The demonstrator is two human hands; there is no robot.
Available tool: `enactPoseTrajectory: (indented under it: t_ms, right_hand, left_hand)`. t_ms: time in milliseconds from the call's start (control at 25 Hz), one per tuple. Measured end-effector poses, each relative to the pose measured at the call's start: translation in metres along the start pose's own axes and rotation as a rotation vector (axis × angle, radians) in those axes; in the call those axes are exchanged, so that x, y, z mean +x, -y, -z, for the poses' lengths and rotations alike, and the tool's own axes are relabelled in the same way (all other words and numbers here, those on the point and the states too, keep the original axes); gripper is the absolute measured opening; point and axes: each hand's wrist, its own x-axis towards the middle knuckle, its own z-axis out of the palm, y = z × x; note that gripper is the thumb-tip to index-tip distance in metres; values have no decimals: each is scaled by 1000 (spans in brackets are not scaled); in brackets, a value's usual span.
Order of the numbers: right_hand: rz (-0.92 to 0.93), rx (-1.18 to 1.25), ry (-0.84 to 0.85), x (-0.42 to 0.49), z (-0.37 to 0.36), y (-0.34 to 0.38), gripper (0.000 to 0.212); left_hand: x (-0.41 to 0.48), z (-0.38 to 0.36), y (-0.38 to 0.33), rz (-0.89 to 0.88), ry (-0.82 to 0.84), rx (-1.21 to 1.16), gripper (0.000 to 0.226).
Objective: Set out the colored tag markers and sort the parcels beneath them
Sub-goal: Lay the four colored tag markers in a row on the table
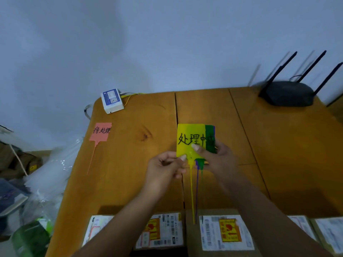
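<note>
Both hands over the middle of the wooden desk (213, 112), holding a fanned stack of tag markers. Left hand (163, 169) pinches the lower left corner of the yellow tag (190, 138), thumb on top, fingers curled under. Right hand (217, 156) is closed on the stack from the right, thumb pressed on the yellow face, fingers behind. Green tag (209, 132) sticks out behind the yellow on the right, with a thin sliver of a purple tag (214, 130) at its edge. Yellow has black handwritten characters, partly covered by the right thumb. Three thin tails hang down from the stack, yellow longest, reaching over the parcels.

Pink tag (101, 132) lies flat on the desk, far left, handwritten, tail pointing toward the near edge, well apart from the hands.

Row of parcels (225, 232) along the near desk edge, labels up; both forearms cross over them and hide parts of two.

White small box (112, 101) with cables at far left corner. Black router (289, 93) with antennas at far right corner. Clear plastic bags (53, 169) piled off the desk's left side.
</note>
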Motion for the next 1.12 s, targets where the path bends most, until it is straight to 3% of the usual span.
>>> enactPoseTrajectory:
  t_ms: [280,440,600,800,840,920,1000,1120]
  right_hand:
    - [-36,41,89,5,101,24,23]
    - [-71,31,29,24,130,29,24]
    - [-108,-31,0,40,149,10,32]
    - [-158,-63,-16,49,159,-29,28]
    - [-171,-63,-23,51,159,-35,26]
    - [-192,-59,-31,55,156,-43,25]
    - [-198,-59,-25,59,150,-44,23]
    - [-175,-74,7,66,137,-41,25]
  left_hand:
    - [-11,-100,-8,148,-98,-233,6]
    - [24,-95,-7,138,-159,-258,3]
    - [98,-61,7,174,-315,-95,15]
    - [171,-21,35,211,-430,153,16]
    - [177,-16,39,214,-441,254,11]
    - [181,-7,44,183,-472,653,35]
    - [179,-1,50,0,-462,968,53]
    - [177,-2,65,-290,-245,1286,53]
